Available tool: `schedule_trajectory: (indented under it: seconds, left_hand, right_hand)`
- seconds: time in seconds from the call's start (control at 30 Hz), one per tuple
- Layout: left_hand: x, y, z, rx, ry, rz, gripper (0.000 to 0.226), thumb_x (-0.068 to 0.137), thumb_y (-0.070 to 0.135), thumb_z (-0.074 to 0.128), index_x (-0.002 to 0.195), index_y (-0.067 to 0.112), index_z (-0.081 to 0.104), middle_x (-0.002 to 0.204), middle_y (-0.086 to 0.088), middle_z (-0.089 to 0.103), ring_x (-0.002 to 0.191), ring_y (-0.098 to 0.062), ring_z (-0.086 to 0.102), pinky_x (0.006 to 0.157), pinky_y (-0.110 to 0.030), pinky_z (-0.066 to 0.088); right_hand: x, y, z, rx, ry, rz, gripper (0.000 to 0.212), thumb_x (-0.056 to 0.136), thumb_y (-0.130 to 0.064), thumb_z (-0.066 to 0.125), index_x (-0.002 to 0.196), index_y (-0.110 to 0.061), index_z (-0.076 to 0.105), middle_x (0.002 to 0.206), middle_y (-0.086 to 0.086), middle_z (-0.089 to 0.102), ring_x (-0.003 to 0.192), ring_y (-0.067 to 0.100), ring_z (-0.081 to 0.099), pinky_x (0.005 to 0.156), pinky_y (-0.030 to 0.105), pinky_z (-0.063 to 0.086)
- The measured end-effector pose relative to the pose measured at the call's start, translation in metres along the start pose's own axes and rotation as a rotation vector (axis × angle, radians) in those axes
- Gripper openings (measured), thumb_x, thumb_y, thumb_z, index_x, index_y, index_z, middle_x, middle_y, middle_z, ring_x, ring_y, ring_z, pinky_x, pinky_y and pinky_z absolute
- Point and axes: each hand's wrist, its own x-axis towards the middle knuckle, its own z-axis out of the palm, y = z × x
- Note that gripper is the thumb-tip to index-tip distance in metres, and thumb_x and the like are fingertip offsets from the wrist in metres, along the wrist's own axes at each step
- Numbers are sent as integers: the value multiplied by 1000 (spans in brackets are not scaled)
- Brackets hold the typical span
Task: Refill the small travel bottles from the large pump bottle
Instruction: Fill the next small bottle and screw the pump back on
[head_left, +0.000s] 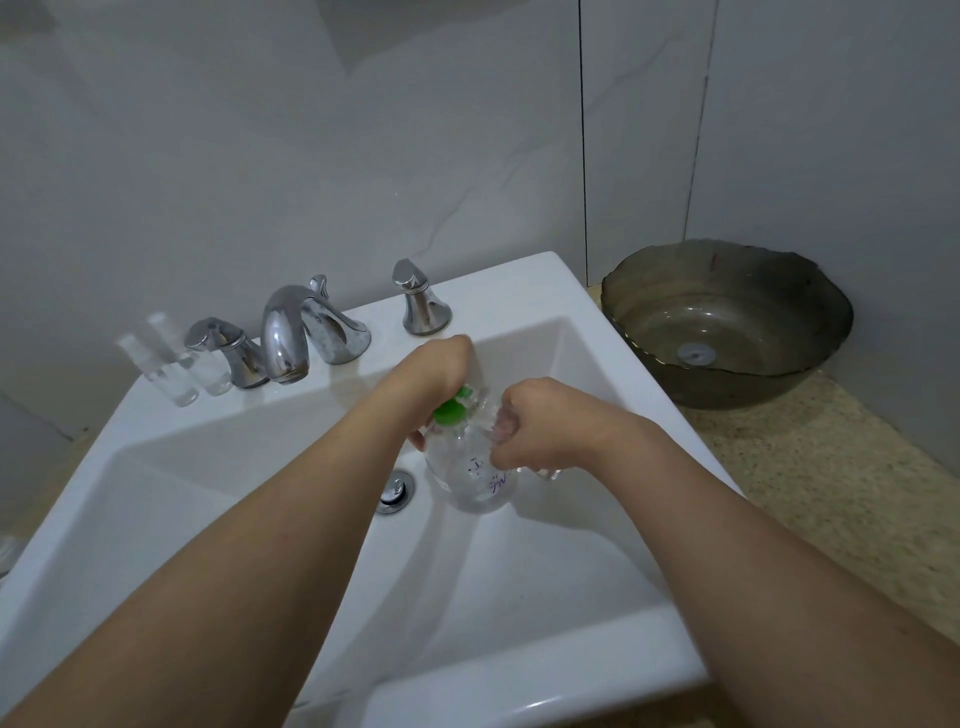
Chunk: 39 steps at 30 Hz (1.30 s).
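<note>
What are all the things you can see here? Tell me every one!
Large pump bottle: 1, clear with green pump, held over the sink.
Small bottle: 1, clear, in the right hand.
Travel bottles: 2 or 3, clear, sink ledge by the left handle.
Sink: 1, white.
Faucet: 1, chrome.
Handles: 2, chrome, either side of the faucet.
Drain: 1, chrome.
Bowl: 1, grey-brown, countertop.
Left hand: on the pump.
Right hand: gripping the small bottle.

Your right hand (530, 423) hides most of the small bottle; your left hand (441, 369) covers the pump bottle (475, 475) top; label unreadable.
</note>
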Motion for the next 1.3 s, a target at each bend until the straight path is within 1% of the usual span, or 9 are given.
schedule_trajectory:
  seconds: [0.17,0.3,0.4,0.47,0.53,0.67,0.87,1.03,1.3]
  left_hand:
    - [1,-1,1,-19,28,8,42,94,43,28,95,13,58,101,-18,66,91,-41,66,79,-62,57]
    - [2,-1,3,-13,32,13,40,95,40,30,94,12,58,101,-18,66,92,-41,66,80,-61,57]
    - [3,0,-3,16,-26,-5,42,92,41,36,97,9,63,97,-17,70,89,-39,69,83,-59,57]
    - [3,2,-11,6,-122,-43,51,92,54,40,103,10,66,94,-11,71,82,-35,70,82,-54,57]
    - [2,3,-20,-18,-229,-74,64,90,67,44,117,12,65,101,-8,71,90,-35,70,88,-60,53]
    - [1,5,-27,-10,-295,-96,72,89,72,47,131,15,59,116,-9,68,105,-38,67,93,-73,45]
    - [-1,4,-18,9,-176,-70,65,94,68,42,128,16,59,116,-11,66,99,-36,64,72,-64,56]
    - [1,0,-5,36,-51,-26,52,96,51,32,113,11,61,111,-15,67,95,-39,66,75,-64,57]
    - [0,-1,0,8,24,7,51,98,46,29,117,10,59,111,-19,64,97,-43,64,78,-64,57]
  right_hand:
    - [0,-1,-1,-31,10,5,16,67,-23,68,79,-16,60,60,1,64,37,8,56,44,19,45]
    - [0,0,-2,-23,10,-1,17,68,-23,69,80,-19,59,69,3,67,43,12,61,46,21,49]
    - [0,-1,-2,-34,18,-18,18,68,-24,69,82,-19,59,72,2,66,45,13,62,44,20,45]
    - [0,-3,-3,-41,44,-39,19,68,-25,68,83,-19,59,79,1,65,47,13,63,44,22,47]
    - [0,-4,-4,-45,75,-66,20,68,-26,67,85,-18,59,84,0,64,50,15,63,46,25,51]
    - [-2,-6,-6,-58,89,-82,21,68,-27,67,86,-18,60,85,-1,63,50,14,62,50,29,53]
    - [-1,-4,-5,-33,69,-73,22,68,-26,67,86,-19,59,84,-1,63,51,14,64,46,26,51]
    - [-1,-2,-3,-7,11,-14,16,66,-22,68,78,-16,58,58,0,62,38,9,57,41,19,43]
    - [0,-3,-3,-27,-2,-2,17,68,-22,70,79,-15,59,71,6,68,46,14,61,46,22,49]
